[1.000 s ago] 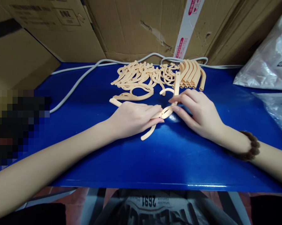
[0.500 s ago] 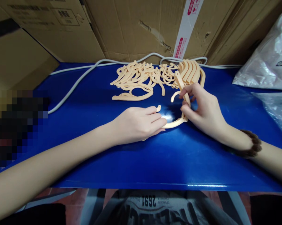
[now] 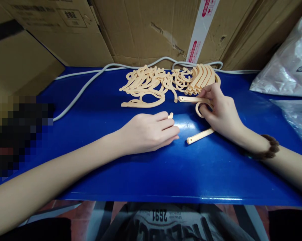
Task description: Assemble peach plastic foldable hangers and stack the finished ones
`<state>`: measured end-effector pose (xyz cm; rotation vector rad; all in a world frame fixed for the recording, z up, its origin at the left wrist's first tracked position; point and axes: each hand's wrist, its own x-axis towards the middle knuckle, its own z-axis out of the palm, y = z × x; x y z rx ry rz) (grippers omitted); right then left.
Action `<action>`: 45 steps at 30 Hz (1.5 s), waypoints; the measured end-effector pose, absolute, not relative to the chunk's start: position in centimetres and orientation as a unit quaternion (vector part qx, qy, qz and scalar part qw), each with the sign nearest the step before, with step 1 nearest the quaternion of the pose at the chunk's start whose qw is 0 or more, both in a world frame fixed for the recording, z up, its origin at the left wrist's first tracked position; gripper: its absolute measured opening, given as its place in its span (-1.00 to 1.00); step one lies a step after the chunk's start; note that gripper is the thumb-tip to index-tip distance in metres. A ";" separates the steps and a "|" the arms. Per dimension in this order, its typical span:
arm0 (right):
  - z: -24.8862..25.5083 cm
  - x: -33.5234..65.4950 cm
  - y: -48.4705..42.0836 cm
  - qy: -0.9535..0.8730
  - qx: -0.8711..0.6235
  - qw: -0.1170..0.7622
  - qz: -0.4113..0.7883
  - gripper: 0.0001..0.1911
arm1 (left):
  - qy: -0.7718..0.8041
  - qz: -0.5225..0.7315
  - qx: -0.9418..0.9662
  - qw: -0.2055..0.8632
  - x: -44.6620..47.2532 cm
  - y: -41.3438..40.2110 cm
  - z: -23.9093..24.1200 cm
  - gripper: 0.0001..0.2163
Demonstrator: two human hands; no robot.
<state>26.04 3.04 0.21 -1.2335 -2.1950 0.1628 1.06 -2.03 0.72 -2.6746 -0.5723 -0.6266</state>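
My right hand (image 3: 221, 108) is closed around a beige plastic folding hanger. Its curved hook (image 3: 198, 109) shows beside the thumb. One hanger arm (image 3: 191, 99) points left from the fingertips, and a second hanger arm (image 3: 200, 136) sticks out lower down, below the thumb. The joint between them is hidden by the hand. My left hand (image 3: 151, 132) is closed, palm down, just above the table. From between its fingers pokes the tip of a beige plastic piece (image 3: 170, 115); the rest of that piece is covered.
Behind the hands lies a pile of beige hanger parts (image 3: 145, 82), with a row of stacked curved arms (image 3: 203, 78) at its right. A white cable (image 3: 83, 87) crosses the blue table (image 3: 151, 174). Cardboard boxes (image 3: 145, 33) stand behind; a plastic bag (image 3: 286, 63) sits right.
The hanger in my right hand has turned; its arms now point left, and the lower one has come away from my left fingers. My left hand has stayed almost in place.
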 end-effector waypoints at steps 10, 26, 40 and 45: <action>0.6 26.1 3.1 -0.847 -0.428 0.306 0.081 -0.76 | -0.253 -0.194 -0.931 0.177 0.8 -1.4 0.7 -0.76; -0.2 26.8 4.3 -0.846 -0.452 0.281 0.039 -0.85 | -0.314 -0.196 -0.927 0.058 0.4 -0.8 0.1 -0.75; 2.3 25.2 0.5 -0.929 -0.298 0.148 -0.158 -0.65 | -0.383 -0.188 -0.903 0.050 0.4 -1.2 0.2 -0.66; 3.0 26.2 1.1 -0.936 -0.272 0.111 -0.194 -0.63 | -0.397 -0.182 -0.899 0.036 0.4 -1.2 0.3 -0.65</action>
